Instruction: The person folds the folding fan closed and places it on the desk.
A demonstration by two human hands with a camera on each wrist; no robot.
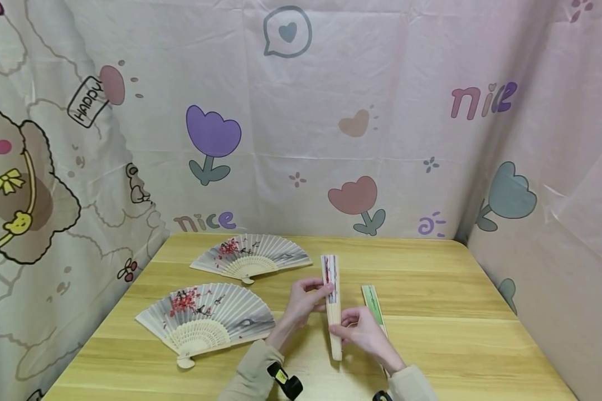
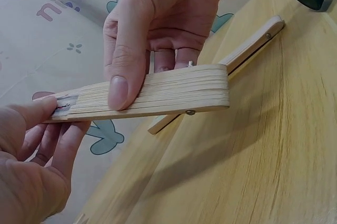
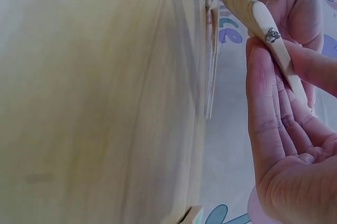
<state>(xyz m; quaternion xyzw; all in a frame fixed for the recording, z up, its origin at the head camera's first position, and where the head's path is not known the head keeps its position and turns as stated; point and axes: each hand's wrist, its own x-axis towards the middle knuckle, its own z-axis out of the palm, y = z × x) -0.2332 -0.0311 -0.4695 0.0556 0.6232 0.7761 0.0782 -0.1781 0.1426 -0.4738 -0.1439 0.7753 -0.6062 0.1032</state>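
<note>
Above the table, both hands hold a folded hand fan [image 1: 334, 314] almost upright. My left hand [image 1: 301, 305] pinches its upper part, where the printed leaf shows between the ribs. Lower down, my right hand [image 1: 363, 335] grips the bare wooden ribs between thumb and fingers. Seen from the left wrist, the ribs [image 2: 174, 90] lie stacked together with a metal rivet [image 2: 190, 112] near the end. The right wrist view shows the rivet end standing out past the right fingers [image 3: 263, 98].
Two spread fans with red blossoms, a far one [image 1: 251, 256] and a nearer one [image 1: 205, 320], lie on the left of the wooden table [image 1: 456, 345]. A folded green fan [image 1: 373, 301] lies beside the right hand, partly covered by it. Printed cloth [image 1: 301, 139] hangs behind.
</note>
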